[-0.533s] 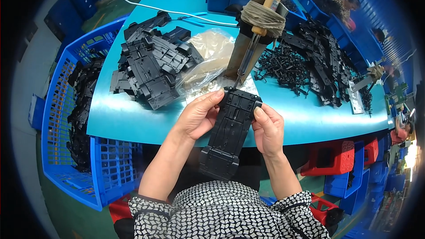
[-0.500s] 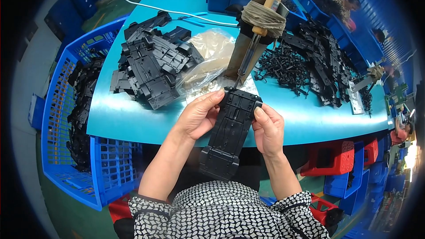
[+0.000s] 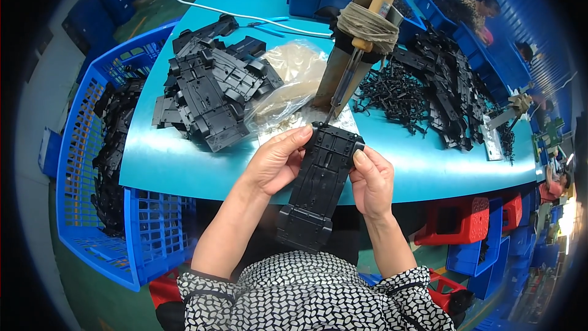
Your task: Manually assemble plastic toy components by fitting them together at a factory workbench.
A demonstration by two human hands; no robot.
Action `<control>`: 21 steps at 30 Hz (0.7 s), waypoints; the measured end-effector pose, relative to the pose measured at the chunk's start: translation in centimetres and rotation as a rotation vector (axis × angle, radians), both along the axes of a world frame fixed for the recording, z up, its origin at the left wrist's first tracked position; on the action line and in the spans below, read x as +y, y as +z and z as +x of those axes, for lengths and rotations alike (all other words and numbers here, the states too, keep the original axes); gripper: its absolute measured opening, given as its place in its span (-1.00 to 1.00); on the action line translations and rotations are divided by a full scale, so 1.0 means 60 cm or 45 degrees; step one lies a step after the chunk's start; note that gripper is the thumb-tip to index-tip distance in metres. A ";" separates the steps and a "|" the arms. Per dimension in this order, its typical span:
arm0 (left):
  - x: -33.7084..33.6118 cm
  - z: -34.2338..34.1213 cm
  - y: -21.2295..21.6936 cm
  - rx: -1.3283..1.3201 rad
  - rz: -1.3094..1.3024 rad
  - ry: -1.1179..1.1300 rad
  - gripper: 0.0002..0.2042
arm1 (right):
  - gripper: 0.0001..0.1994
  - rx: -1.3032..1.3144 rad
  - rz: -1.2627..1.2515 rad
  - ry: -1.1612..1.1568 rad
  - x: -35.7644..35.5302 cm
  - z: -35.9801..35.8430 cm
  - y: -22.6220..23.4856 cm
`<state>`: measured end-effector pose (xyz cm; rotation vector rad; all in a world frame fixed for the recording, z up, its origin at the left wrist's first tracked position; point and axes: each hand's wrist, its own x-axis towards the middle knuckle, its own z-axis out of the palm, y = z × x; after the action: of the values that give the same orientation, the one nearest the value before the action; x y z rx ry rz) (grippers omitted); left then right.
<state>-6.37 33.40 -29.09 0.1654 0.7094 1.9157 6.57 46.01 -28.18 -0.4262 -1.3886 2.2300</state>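
Observation:
A long black plastic chassis plate (image 3: 318, 187) is held over the near edge of the turquoise table (image 3: 177, 159). My left hand (image 3: 274, 160) grips its left side near the top, thumb and fingers pinching the upper corner. My right hand (image 3: 371, 182) holds its right edge. A soldering iron with a wooden handle (image 3: 367, 18) stands in its holder, and its tip (image 3: 327, 119) touches the plate's upper left corner.
A stack of black chassis plates (image 3: 211, 86) lies on the table's left, a clear bag (image 3: 294, 76) beside it. Small black parts (image 3: 429, 86) are heaped to the right. A blue crate (image 3: 104, 165) with black parts stands left. Other people sit at far right.

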 end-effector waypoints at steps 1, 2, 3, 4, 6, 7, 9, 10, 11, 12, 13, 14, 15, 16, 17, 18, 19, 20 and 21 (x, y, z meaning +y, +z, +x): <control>0.000 0.000 0.000 -0.001 0.000 0.001 -0.76 | -0.76 -0.001 0.000 0.001 0.001 0.000 -0.001; 0.000 -0.001 0.000 0.008 -0.012 0.000 -0.76 | -0.78 0.008 -0.007 0.002 0.002 0.000 -0.002; 0.000 -0.001 0.001 0.016 -0.026 -0.001 -0.76 | -0.79 0.017 -0.016 0.003 0.002 0.000 -0.003; 0.000 -0.001 0.001 0.015 -0.027 0.000 -0.76 | -0.79 0.016 -0.017 0.005 0.001 0.000 -0.003; 0.000 0.000 0.003 0.020 -0.043 0.009 -0.76 | -0.79 0.017 -0.051 -0.011 -0.001 -0.002 0.001; -0.001 0.000 0.004 0.020 -0.045 0.009 -0.76 | -0.79 0.017 -0.053 -0.010 -0.002 -0.002 0.003; 0.000 -0.001 0.006 0.026 -0.061 0.005 -0.77 | -0.77 0.005 -0.090 -0.011 -0.003 -0.003 0.006; 0.000 -0.002 0.006 0.026 -0.062 0.006 -0.77 | -0.77 0.005 -0.090 -0.010 -0.001 -0.002 0.004; 0.000 -0.002 0.005 0.033 -0.050 -0.002 -0.76 | -0.77 0.007 -0.097 0.013 0.003 -0.002 -0.001; 0.000 -0.002 0.004 0.039 -0.039 -0.009 -0.76 | -0.77 0.008 -0.104 0.036 0.005 -0.001 -0.004; -0.001 -0.002 0.007 0.039 -0.040 -0.008 -0.76 | -0.77 0.007 -0.105 0.037 0.004 -0.001 -0.004; -0.001 -0.001 0.011 0.055 -0.046 -0.020 -0.76 | -0.77 0.015 -0.111 0.057 0.004 -0.001 -0.004; -0.001 -0.001 0.014 0.070 -0.049 -0.034 -0.76 | -0.76 0.023 -0.115 0.075 0.005 0.000 -0.003; -0.001 -0.001 0.013 0.070 -0.047 -0.036 -0.76 | -0.76 0.022 -0.113 0.073 0.005 0.000 -0.002; -0.003 0.000 0.011 0.068 -0.064 -0.042 -0.75 | -0.75 -0.010 -0.139 0.107 0.005 0.000 -0.002; -0.005 0.000 0.009 0.069 -0.080 -0.044 -0.75 | -0.74 -0.040 -0.164 0.144 0.006 -0.001 -0.001; -0.006 -0.002 0.003 0.071 -0.076 -0.043 -0.75 | -0.74 -0.040 -0.160 0.145 0.009 -0.002 -0.004; -0.007 -0.004 -0.007 0.077 -0.105 -0.014 -0.75 | -0.73 -0.031 -0.201 0.230 0.014 -0.004 -0.010; -0.009 -0.005 -0.011 0.078 -0.136 0.011 -0.76 | -0.73 -0.027 -0.245 0.310 0.017 -0.004 -0.014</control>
<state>-6.68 32.87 -29.74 0.1551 0.8526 1.8823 6.31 47.03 -29.02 -0.3626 -1.3005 2.5771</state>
